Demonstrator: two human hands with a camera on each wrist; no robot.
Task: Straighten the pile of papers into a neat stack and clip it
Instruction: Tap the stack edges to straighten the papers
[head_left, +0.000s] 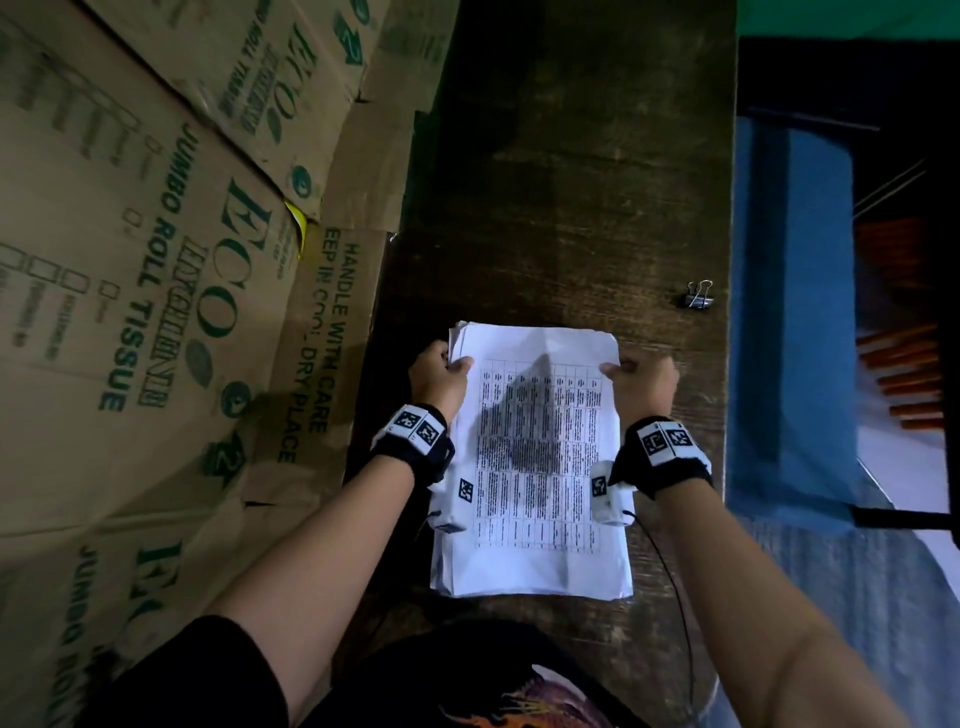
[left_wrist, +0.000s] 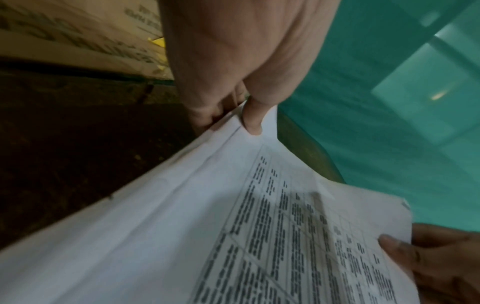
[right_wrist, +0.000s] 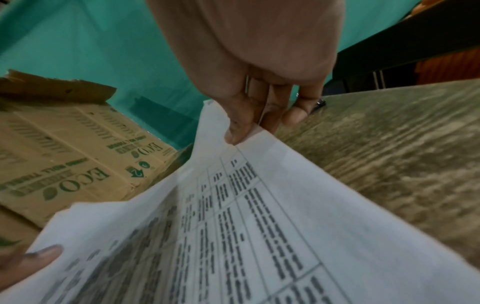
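Note:
A pile of white papers (head_left: 535, 457) printed with a table lies lengthwise on the dark wooden table (head_left: 561, 208). Its left-side sheets stick out unevenly. My left hand (head_left: 441, 371) grips the pile's left edge near the far corner, thumb on top and fingers underneath (left_wrist: 249, 115). On the opposite edge my right hand (head_left: 636, 376) holds the pile the same way, thumb pressing the top sheet (right_wrist: 239, 127). The far end of the pile (right_wrist: 259, 226) looks lifted off the table. A small black binder clip (head_left: 698, 296) lies on the table beyond my right hand, untouched.
Stacked cardboard boxes (head_left: 156, 260) printed with green lettering line the table's left side. The table's right edge (head_left: 730, 312) drops to a blue surface (head_left: 789, 338). A green wall (left_wrist: 389, 102) stands behind.

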